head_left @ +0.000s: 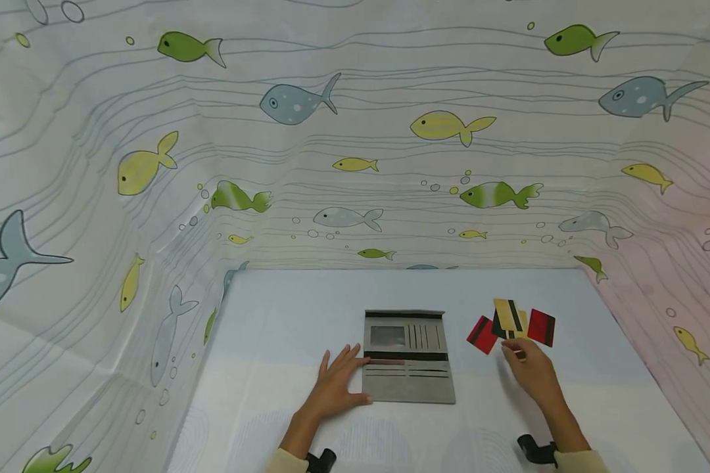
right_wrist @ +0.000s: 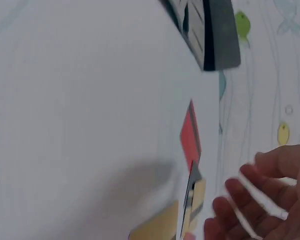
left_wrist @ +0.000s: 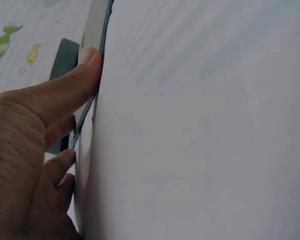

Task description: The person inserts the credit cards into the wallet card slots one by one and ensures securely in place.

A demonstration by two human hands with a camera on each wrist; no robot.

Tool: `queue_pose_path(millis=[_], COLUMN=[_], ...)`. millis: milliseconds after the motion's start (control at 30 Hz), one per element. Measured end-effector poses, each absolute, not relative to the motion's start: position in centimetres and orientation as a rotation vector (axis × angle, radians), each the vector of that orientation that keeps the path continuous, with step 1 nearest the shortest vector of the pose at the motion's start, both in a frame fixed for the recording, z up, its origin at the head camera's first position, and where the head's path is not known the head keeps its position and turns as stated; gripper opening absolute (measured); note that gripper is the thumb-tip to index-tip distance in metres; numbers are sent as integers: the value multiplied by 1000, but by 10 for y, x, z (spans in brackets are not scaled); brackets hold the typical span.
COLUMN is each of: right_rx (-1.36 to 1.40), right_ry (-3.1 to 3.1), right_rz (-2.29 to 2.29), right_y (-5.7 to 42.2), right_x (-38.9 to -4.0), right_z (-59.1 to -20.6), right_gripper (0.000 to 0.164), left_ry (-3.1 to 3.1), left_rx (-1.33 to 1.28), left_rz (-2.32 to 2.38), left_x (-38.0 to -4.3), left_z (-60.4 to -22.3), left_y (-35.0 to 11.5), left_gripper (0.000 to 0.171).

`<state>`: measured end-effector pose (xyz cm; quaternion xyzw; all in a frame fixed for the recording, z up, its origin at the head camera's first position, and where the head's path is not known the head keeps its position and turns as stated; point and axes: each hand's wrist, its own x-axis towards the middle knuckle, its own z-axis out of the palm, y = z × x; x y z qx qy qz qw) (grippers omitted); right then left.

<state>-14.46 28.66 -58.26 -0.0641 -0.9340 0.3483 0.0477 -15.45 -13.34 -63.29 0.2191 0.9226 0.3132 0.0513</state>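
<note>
A grey wallet (head_left: 411,393) lies unfolded on the table, showing a clear window and several card slots. My left hand (head_left: 334,387) touches its left edge, fingers spread. In the left wrist view the thumb (left_wrist: 87,67) presses along the wallet's edge. To the wallet's right, my right hand (head_left: 532,373) is at the near end of a yellow card (head_left: 505,314) with a dark stripe. In the right wrist view its fingers (right_wrist: 237,192) look loosely bent, apart from the cards. A dark card lies partly under the yellow one, between a red card (head_left: 478,332) and another red card (head_left: 542,327).
A white tabletop (head_left: 284,315) with pale patterns carries everything. Behind it and at both sides hangs a fish-patterned cloth (head_left: 384,190). Dark camera mounts (head_left: 535,450) sit at both wrists.
</note>
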Motion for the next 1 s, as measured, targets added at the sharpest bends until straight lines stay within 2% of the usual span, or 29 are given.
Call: queue_pose_path(millis=[300,467,767,1000], right_rx=[-702,-844,-902,-1066], right_ry=[-3120,-3099,-3050,-3011], right_rz=[819,707,811,975], right_y=[314,312,317,332], right_x=[-132,-127,-126,-130], right_z=[-596,-604,-604,-609], right_gripper=[83,78,70,77], left_ry=[2827,2824,2811,2817], left_rx=[680,660,660,677], left_rz=[932,932,950,924], left_x=[-154,-154,-153,-156], left_z=[-635,-632,-632,-633], left_y=[-134,-134,-134,-135], left_gripper=[80,79,79,80])
